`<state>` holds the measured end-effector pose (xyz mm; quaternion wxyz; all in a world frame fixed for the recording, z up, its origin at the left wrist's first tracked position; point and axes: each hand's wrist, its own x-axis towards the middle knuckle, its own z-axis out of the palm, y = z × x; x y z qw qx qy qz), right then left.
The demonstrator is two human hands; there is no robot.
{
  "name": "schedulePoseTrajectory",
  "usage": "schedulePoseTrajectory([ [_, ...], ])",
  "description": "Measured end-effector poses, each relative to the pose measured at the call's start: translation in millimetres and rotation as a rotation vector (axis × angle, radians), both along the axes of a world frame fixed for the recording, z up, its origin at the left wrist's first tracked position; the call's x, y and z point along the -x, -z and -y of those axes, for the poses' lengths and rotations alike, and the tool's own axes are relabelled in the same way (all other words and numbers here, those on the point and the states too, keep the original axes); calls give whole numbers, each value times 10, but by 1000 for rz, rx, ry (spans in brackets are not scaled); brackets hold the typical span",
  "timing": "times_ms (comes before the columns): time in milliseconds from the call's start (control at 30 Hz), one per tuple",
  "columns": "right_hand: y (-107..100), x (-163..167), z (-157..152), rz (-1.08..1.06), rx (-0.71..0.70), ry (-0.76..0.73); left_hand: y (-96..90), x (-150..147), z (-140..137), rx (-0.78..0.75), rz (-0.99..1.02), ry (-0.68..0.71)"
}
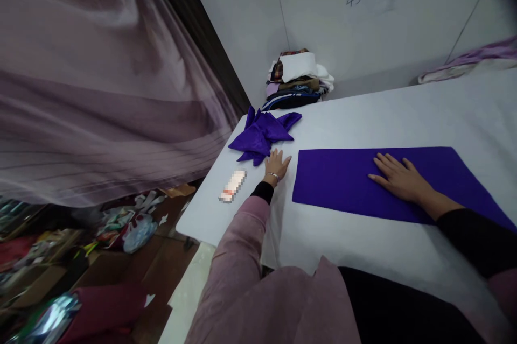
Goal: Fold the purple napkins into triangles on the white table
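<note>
A flat purple cloth (pixel 343 177) is spread on the white-covered table (pixel 351 123), its right end running toward the picture's edge. On top of it rests my right hand (pixel 399 177), palm down with fingers spread. My left hand (pixel 277 166) lies with fingers apart on the white surface, left of the flat cloth, and holds nothing. Just beyond its fingertips sits a crumpled purple cloth (pixel 262 134) with several pointed corners. A small pixelated oblong item (pixel 233 187) lies to the left of my left wrist.
A stack of folded clothes (pixel 299 83) stands at the table's back against the wall. Mauve fabric (pixel 472 58) lies at the back right. A large mauve curtain (pixel 100 80) hangs on the left. Plastic bags (pixel 137 231) and boxes crowd the floor below it.
</note>
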<state>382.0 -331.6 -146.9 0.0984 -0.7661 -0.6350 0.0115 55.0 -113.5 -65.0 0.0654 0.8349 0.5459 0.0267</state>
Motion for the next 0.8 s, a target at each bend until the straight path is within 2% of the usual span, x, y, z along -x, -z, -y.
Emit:
schedulePoseTrajectory([
  [133, -52, -55, -17, -25, 42, -1, 60, 247, 484, -54, 121, 143],
  [233, -115, -32, 34, -65, 24, 8, 158, 405, 791, -82, 202, 114],
  [300, -158, 94, 124, -67, -6, -24, 211, 455, 981, -100, 235, 95],
  [367, -191, 310, 245, -65, -7, -92, 247, 436, 1190, -100, 230, 134],
  [467, -204, 667, 413, -76, 21, -183, 275, 316, 1521, -73, 148, 301],
  [567, -179, 845, 522, -68, 16, -219, 291, 209, 1757, -36, 37, 427],
  [667, -113, 741, 644, -63, 4, -190, 299, 223, 1813, 13, -32, 419],
  [800, 84, 213, 1018, -45, -41, -69, 289, 411, 1703, 49, -81, 290],
])
